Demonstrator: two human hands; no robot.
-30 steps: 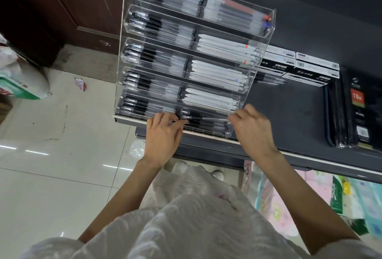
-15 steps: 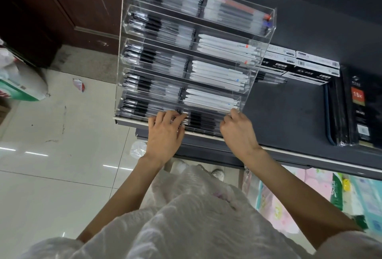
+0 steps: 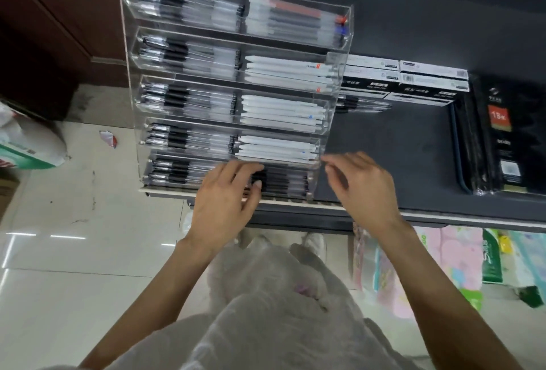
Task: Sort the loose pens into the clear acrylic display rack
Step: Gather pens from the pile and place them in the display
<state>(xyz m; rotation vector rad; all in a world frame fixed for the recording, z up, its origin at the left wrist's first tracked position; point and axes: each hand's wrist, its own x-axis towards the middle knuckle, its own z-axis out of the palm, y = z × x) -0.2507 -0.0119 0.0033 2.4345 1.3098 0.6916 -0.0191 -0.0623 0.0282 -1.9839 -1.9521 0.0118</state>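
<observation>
Two hands work at the rack [image 3: 189,71], which stands at the shelf's front corner. The left hand [image 3: 226,195] lies flat with straight fingers on the lowest tray's black pens [image 3: 277,182]; the right hand [image 3: 365,185] hovers just beside the rack, fingers loosely spread, holding nothing. A hard push risks sliding the rack off the shelf edge [image 3: 443,217]. Loose pens [image 3: 365,104] wait behind the rack.
</observation>
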